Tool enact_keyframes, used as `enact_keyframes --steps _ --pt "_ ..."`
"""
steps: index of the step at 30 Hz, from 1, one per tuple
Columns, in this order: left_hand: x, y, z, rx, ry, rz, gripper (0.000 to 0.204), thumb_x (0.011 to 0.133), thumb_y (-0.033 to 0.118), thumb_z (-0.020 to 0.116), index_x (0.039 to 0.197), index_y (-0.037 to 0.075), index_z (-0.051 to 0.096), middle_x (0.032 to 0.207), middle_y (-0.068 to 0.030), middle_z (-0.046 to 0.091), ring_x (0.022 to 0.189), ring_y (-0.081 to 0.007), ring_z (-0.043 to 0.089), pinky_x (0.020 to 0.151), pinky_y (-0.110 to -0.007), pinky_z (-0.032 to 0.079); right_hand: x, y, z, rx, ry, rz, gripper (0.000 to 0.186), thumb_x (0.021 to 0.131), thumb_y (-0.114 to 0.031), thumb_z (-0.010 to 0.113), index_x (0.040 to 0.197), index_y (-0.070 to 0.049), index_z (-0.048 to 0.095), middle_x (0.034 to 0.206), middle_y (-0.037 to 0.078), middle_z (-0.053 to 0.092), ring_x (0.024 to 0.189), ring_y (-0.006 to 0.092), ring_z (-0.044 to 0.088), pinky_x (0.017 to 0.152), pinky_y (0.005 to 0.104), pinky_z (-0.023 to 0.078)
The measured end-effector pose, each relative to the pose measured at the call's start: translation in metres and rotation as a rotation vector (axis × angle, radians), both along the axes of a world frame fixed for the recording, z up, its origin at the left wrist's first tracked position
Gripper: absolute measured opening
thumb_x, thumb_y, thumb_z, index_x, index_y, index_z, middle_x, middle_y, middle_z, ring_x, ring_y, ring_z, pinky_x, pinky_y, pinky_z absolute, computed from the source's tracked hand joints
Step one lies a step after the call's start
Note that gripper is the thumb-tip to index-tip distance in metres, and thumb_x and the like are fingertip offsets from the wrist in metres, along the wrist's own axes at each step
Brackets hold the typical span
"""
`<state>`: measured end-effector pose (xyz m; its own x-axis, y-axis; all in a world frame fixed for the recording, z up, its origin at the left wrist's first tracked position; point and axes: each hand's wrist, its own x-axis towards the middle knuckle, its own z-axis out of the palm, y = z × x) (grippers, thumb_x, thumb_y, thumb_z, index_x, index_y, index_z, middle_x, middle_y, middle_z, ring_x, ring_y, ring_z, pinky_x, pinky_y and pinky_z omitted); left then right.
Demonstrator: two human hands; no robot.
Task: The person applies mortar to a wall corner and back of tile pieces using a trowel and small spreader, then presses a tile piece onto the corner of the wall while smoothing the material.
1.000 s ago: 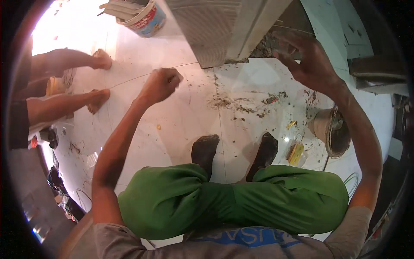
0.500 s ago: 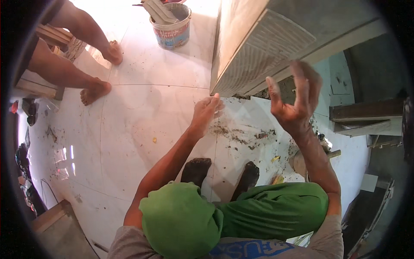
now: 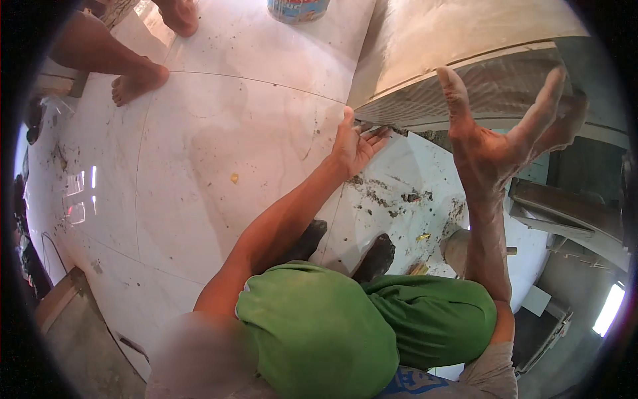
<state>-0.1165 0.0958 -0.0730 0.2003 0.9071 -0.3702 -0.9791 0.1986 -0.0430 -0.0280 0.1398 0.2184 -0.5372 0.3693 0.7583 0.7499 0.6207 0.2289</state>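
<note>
Grey tile point(image 3: 465, 60) is being tilted up, both hands open with fingers apart: left hand point(image 3: 355, 143) at its lower edge, right hand point(image 3: 495, 143) raised. Nothing is being gripped, so the tile is likely risking a slide onto the feet point(image 3: 375, 256).

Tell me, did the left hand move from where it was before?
Yes. The left hand, earlier a fist out on the white floor tiles, now lies open with its fingers under the lower edge of the big raised tile.

Left of the leaning slab point(image 3: 465, 40) we find open floor tiles point(image 3: 219, 159). Bare feet point(image 3: 136, 83) and a bucket point(image 3: 298, 8) block farther left; mortar debris point(image 3: 392, 196) lies below it.
</note>
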Motion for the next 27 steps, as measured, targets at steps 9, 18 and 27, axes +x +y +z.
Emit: enact_keyframes --steps 9,18,27 --pt "0.007 0.011 0.007 -0.038 -0.170 0.143 0.079 0.114 0.058 0.037 0.156 -0.009 0.032 0.152 -0.0264 0.044 0.143 -0.0397 0.048 0.123 -0.052 0.045 -0.008 0.012 -0.015 -0.007 0.120 -0.007 0.113 0.074 -0.031 0.102 0.159 0.003 0.036 0.155 0.031 0.021 0.152 0.0471 0.017 0.119 0.0639 0.043" --pt "0.012 0.018 0.008 -0.129 -0.248 0.169 0.079 0.113 0.056 0.044 0.158 -0.007 0.029 0.154 -0.0262 0.041 0.143 -0.0382 0.045 0.127 -0.053 0.039 -0.012 0.012 -0.016 -0.003 0.138 -0.038 0.114 0.074 -0.024 0.102 0.159 0.011 0.034 0.157 0.031 0.025 0.153 0.0408 0.026 0.123 0.0518 0.045" --pt "0.054 0.027 0.027 -0.146 -0.424 0.109 0.055 0.116 0.036 0.044 0.154 -0.003 0.032 0.152 -0.0258 0.041 0.140 -0.0378 0.048 0.119 -0.055 0.049 0.016 0.028 0.010 0.049 0.075 0.045 0.091 0.078 -0.024 0.100 0.147 0.010 0.051 0.145 0.028 0.049 0.139 0.0364 0.050 0.111 0.0474 0.055"
